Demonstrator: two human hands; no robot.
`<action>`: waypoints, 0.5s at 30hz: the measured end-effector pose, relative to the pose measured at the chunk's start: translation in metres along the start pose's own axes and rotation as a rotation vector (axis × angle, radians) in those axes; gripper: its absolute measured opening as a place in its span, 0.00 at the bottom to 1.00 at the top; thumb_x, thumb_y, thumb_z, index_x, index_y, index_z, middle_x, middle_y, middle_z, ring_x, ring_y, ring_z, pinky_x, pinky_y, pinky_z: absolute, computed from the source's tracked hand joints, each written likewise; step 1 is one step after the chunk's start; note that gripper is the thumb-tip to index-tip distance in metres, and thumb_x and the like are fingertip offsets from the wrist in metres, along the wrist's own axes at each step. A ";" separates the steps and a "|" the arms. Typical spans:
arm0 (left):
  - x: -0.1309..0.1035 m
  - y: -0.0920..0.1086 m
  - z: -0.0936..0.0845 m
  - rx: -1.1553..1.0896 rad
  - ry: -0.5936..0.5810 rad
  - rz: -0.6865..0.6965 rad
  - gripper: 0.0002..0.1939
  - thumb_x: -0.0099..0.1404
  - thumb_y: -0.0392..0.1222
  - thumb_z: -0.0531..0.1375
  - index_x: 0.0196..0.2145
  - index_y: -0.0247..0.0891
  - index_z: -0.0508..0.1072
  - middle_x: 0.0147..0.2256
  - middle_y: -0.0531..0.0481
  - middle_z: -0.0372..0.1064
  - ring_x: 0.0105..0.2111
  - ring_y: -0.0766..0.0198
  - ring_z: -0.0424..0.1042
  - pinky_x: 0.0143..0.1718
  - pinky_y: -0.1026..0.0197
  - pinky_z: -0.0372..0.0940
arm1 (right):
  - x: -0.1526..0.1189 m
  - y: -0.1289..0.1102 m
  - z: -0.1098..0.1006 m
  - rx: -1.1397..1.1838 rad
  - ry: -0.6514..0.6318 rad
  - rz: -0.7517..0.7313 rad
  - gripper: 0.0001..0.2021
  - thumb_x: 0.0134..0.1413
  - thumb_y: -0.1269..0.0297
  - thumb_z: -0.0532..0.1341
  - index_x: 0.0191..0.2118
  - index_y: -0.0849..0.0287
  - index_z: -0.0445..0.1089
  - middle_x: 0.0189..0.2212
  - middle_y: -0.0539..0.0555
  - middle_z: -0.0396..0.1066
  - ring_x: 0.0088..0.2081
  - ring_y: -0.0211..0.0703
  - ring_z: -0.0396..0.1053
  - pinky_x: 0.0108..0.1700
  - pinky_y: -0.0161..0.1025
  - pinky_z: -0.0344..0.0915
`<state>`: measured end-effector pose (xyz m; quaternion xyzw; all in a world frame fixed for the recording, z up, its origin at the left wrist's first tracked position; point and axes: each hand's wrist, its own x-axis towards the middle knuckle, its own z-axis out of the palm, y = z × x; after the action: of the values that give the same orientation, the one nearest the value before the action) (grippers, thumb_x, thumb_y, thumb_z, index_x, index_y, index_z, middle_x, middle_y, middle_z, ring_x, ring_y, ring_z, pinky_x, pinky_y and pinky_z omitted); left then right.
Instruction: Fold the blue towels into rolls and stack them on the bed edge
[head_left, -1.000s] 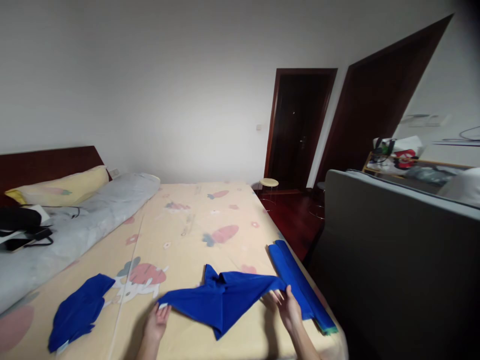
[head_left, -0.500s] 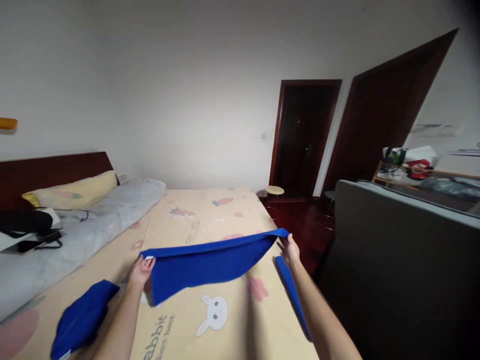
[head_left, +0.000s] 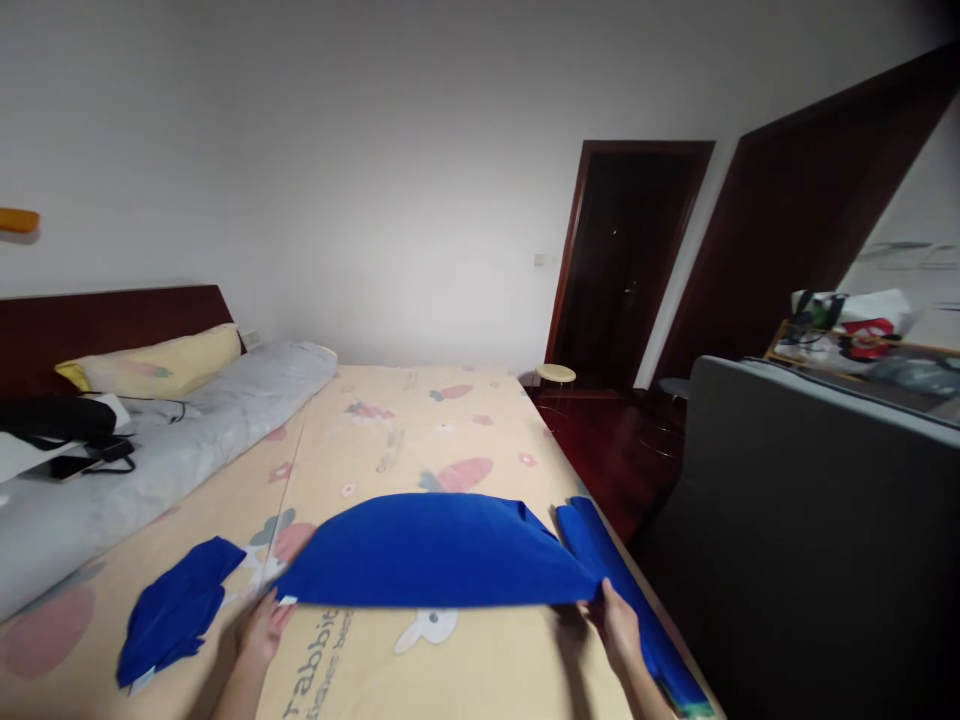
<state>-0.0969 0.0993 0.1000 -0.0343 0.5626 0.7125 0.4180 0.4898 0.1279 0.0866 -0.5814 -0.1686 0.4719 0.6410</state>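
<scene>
Left hand (head_left: 260, 630) and right hand (head_left: 619, 628) stretch blue cloth (head_left: 442, 555) above bed (head_left: 397, 690), fingers pinching opposite corners, seemingly to keep it flat.

The big cloth (head_left: 442, 555) is plain blue, with a white tag (head_left: 287, 601) at its left end. The yellowish bed sheet (head_left: 360, 640) has pink and green carrots, pink flowers and a white bunny. The far left pillow (head_left: 161, 362) is yellow.

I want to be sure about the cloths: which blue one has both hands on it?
The middle blue cloth, stretched between the left hand and right hand; the others lie at either side.
</scene>
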 end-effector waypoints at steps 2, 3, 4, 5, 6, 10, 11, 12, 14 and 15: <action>-0.004 -0.012 -0.026 0.062 0.054 -0.055 0.09 0.53 0.27 0.58 0.25 0.40 0.65 0.28 0.53 0.61 0.41 0.55 0.74 0.52 0.44 0.67 | -0.012 0.022 -0.023 -0.067 -0.024 0.038 0.29 0.24 0.38 0.68 0.25 0.61 0.67 0.15 0.54 0.69 0.21 0.50 0.70 0.26 0.44 0.68; -0.005 -0.017 -0.037 0.089 0.079 -0.078 0.08 0.54 0.28 0.58 0.25 0.40 0.66 0.28 0.53 0.62 0.41 0.54 0.74 0.52 0.43 0.67 | -0.015 0.031 -0.033 -0.107 -0.051 0.056 0.29 0.25 0.37 0.67 0.25 0.60 0.67 0.16 0.54 0.70 0.22 0.51 0.71 0.27 0.44 0.68; -0.007 -0.021 -0.047 0.110 0.098 -0.090 0.08 0.54 0.28 0.57 0.25 0.40 0.67 0.28 0.52 0.63 0.41 0.52 0.75 0.51 0.43 0.68 | -0.016 0.038 -0.043 -0.149 -0.083 0.074 0.28 0.27 0.36 0.66 0.25 0.60 0.67 0.16 0.55 0.71 0.23 0.51 0.72 0.28 0.44 0.69; -0.009 -0.024 -0.056 0.128 0.116 -0.094 0.07 0.54 0.29 0.57 0.25 0.41 0.67 0.28 0.52 0.63 0.42 0.51 0.75 0.51 0.42 0.68 | -0.016 0.044 -0.052 -0.192 -0.109 0.091 0.28 0.28 0.35 0.65 0.25 0.59 0.68 0.17 0.55 0.72 0.24 0.52 0.73 0.28 0.44 0.69; -0.011 -0.027 -0.064 0.144 0.135 -0.092 0.07 0.54 0.30 0.58 0.25 0.41 0.67 0.28 0.52 0.63 0.43 0.50 0.75 0.50 0.42 0.69 | -0.015 0.049 -0.060 -0.236 -0.121 0.104 0.29 0.29 0.35 0.64 0.26 0.59 0.69 0.17 0.56 0.72 0.25 0.53 0.73 0.29 0.44 0.70; -0.014 -0.035 -0.084 0.184 0.201 -0.049 0.08 0.50 0.30 0.60 0.25 0.42 0.66 0.27 0.52 0.63 0.43 0.46 0.74 0.46 0.40 0.71 | -0.006 0.060 -0.084 -0.389 -0.116 0.149 0.26 0.22 0.39 0.67 0.24 0.58 0.71 0.17 0.58 0.73 0.26 0.56 0.75 0.29 0.44 0.71; -0.014 -0.037 -0.087 0.187 0.213 -0.033 0.08 0.49 0.31 0.60 0.25 0.42 0.66 0.27 0.52 0.63 0.42 0.46 0.75 0.45 0.41 0.72 | -0.005 0.061 -0.088 -0.405 -0.127 0.167 0.25 0.21 0.40 0.68 0.22 0.57 0.70 0.18 0.59 0.74 0.25 0.56 0.75 0.29 0.44 0.71; -0.013 -0.038 -0.090 0.189 0.226 -0.020 0.09 0.48 0.31 0.60 0.26 0.42 0.66 0.27 0.53 0.63 0.40 0.46 0.75 0.43 0.41 0.73 | -0.004 0.063 -0.091 -0.407 -0.144 0.189 0.23 0.20 0.41 0.68 0.20 0.57 0.69 0.19 0.59 0.75 0.24 0.56 0.75 0.29 0.45 0.71; -0.010 -0.041 -0.096 0.188 0.252 0.003 0.09 0.47 0.32 0.60 0.27 0.43 0.65 0.26 0.53 0.63 0.33 0.50 0.76 0.36 0.45 0.76 | -0.004 0.066 -0.097 -0.389 -0.178 0.230 0.22 0.19 0.43 0.69 0.18 0.56 0.67 0.20 0.60 0.75 0.22 0.54 0.73 0.28 0.46 0.71; -0.009 -0.043 -0.100 0.182 0.248 0.021 0.09 0.48 0.33 0.60 0.27 0.43 0.65 0.26 0.54 0.63 0.28 0.53 0.75 0.30 0.47 0.76 | -0.005 0.067 -0.099 -0.391 -0.192 0.247 0.21 0.19 0.44 0.69 0.17 0.55 0.66 0.20 0.60 0.75 0.20 0.53 0.73 0.27 0.46 0.71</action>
<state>-0.1059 0.0124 0.0349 -0.0780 0.6726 0.6531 0.3390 0.5356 0.0575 0.0013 -0.6630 -0.2448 0.5581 0.4348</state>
